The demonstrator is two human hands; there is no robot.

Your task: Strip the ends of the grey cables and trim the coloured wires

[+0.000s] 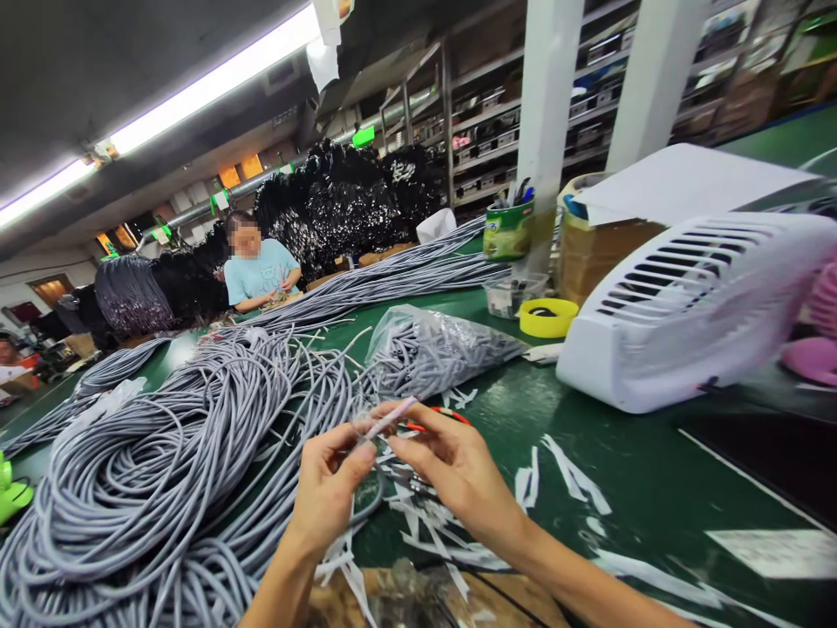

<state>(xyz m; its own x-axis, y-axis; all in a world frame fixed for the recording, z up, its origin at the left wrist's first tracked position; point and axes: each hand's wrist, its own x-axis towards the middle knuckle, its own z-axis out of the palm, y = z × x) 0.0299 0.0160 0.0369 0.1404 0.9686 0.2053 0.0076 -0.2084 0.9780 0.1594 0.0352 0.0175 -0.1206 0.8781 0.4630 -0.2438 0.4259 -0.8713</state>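
Both hands meet over the front of the green table. My left hand (333, 480) is closed, thumb against fingers, on the end of a grey cable (391, 419) whose pale tip points up and to the right. My right hand (451, 462) pinches the same cable end from the other side. Fingers hide part of it, and its fine detail is blurred. Just behind the right hand's fingers lie red-handled pliers or cutters (454, 415), mostly covered. White strips (425, 523) are scattered beneath the hands. Large coils of grey cable (157, 436) lie to the left.
Beyond the hands is a clear bag of short grey pieces (432, 353). A yellow tape roll (547, 317), a green can of pens (508, 228) and a white fan (680, 305) stand to the right. A co-worker (261, 266) in light blue sits across the table.
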